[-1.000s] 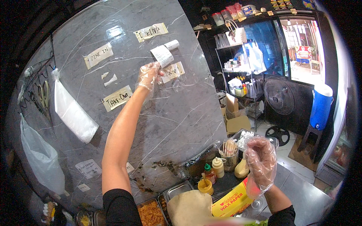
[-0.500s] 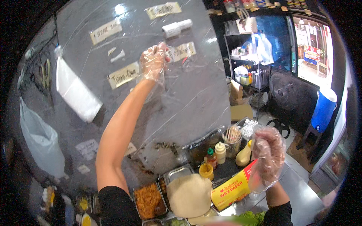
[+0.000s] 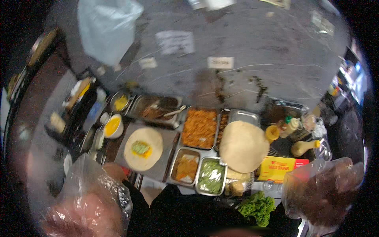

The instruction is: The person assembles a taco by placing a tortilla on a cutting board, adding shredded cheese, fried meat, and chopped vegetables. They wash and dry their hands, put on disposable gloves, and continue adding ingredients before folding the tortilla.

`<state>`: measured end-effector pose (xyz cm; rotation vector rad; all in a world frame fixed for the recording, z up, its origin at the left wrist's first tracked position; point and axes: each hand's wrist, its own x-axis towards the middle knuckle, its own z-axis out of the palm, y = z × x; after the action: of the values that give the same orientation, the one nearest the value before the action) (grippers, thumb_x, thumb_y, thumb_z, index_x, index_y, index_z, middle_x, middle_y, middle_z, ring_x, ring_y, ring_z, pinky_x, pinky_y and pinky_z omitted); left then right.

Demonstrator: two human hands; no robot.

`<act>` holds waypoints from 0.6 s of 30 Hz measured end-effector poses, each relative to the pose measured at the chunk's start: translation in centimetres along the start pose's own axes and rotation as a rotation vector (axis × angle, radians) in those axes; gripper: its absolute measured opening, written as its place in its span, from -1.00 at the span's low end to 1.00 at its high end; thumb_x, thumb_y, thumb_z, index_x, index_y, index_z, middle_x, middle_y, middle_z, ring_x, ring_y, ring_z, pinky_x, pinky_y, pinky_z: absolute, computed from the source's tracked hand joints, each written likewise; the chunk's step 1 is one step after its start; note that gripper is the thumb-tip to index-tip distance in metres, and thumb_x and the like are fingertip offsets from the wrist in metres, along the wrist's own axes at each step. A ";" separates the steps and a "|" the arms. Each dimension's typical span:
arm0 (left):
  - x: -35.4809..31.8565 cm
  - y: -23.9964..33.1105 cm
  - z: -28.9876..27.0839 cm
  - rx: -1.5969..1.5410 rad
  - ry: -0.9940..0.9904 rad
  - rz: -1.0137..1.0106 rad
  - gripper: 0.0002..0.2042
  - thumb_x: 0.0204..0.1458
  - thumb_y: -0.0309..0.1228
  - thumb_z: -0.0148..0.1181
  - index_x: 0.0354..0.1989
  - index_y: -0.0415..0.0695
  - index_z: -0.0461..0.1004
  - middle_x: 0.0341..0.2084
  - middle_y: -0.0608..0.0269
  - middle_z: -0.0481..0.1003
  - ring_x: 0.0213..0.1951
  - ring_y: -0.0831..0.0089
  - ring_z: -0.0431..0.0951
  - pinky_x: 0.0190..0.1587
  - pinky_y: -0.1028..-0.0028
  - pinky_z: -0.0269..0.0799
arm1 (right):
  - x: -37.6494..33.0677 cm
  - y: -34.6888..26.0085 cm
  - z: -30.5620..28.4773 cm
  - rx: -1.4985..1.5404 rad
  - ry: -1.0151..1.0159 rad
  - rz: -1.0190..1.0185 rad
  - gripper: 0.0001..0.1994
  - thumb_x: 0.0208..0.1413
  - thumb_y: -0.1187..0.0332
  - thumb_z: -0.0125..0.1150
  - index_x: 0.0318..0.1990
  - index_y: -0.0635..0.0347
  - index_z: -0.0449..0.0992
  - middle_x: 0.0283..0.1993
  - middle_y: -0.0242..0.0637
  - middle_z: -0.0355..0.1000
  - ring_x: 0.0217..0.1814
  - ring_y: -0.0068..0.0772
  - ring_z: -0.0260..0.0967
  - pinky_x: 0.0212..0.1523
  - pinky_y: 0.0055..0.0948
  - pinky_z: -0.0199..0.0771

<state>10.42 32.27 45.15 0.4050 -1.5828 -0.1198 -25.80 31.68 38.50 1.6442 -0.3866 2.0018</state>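
Head view: the left hand (image 3: 85, 209), inside a loose clear plastic glove, sits blurred at the lower left, close to the lens. Its fingers look spread and slack, grasping nothing, and it touches none of the food. The right hand (image 3: 323, 191), gloved the same way, hangs at the lower right, fingers loosely curled and apart, also holding nothing; its glove bags out around it.

Nearest the left hand is a flat tortilla (image 3: 143, 148) lying on the steel surface (image 3: 167, 158), with a small heap of green and yellow filling at its middle. Just beside the right hand lies a yellow and red box of wax paper (image 3: 281, 169), and next to that a stack of plain tortillas (image 3: 243, 146) rests over the pans. Between the two tortillas stand metal pans: one of orange shredded filling (image 3: 200, 127), one of chopped greens (image 3: 211, 176), one of a pale orange mix (image 3: 185, 166). A bunch of leafy lettuce (image 3: 256, 206) lies at the lower edge, between the hands. Squeeze bottles (image 3: 304, 147) stand behind the box.
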 end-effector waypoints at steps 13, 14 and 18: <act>-0.9 0.9 -24.0 -0.050 -0.673 0.243 -0.86 0.04 -0.36 0.21 -0.30 -0.13 0.47 -0.40 0.28 0.50 -0.47 0.52 0.44 -0.47 0.50 0.36 | -2.7 -11.7 18.3 0.310 0.012 -0.011 -0.88 0.00 0.40 0.19 -0.34 0.20 0.40 -0.39 -0.34 0.35 -0.48 -0.42 0.28 -0.46 -0.48 0.30; -0.9 0.8 -26.1 -0.060 -0.719 0.257 -0.86 0.03 -0.36 0.22 -0.30 -0.12 0.47 -0.39 0.28 0.50 -0.47 0.52 0.44 -0.47 0.50 0.37 | -3.2 -13.0 20.3 0.331 0.008 -0.005 -0.88 -0.01 0.40 0.19 -0.35 0.19 0.41 -0.40 -0.34 0.35 -0.49 -0.42 0.28 -0.46 -0.47 0.30; -1.0 1.3 -35.8 -0.082 -0.888 0.254 -0.85 0.00 -0.36 0.24 -0.31 -0.12 0.47 -0.38 0.26 0.51 -0.46 0.50 0.45 -0.47 0.48 0.37 | -5.7 -18.3 29.2 0.436 -0.020 0.066 -0.89 -0.03 0.40 0.20 -0.38 0.19 0.41 -0.43 -0.34 0.36 -0.51 -0.40 0.28 -0.49 -0.46 0.29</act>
<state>45.37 39.92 46.77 0.0670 -2.4776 -0.1820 9.08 30.33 37.64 1.9275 -0.0051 2.2340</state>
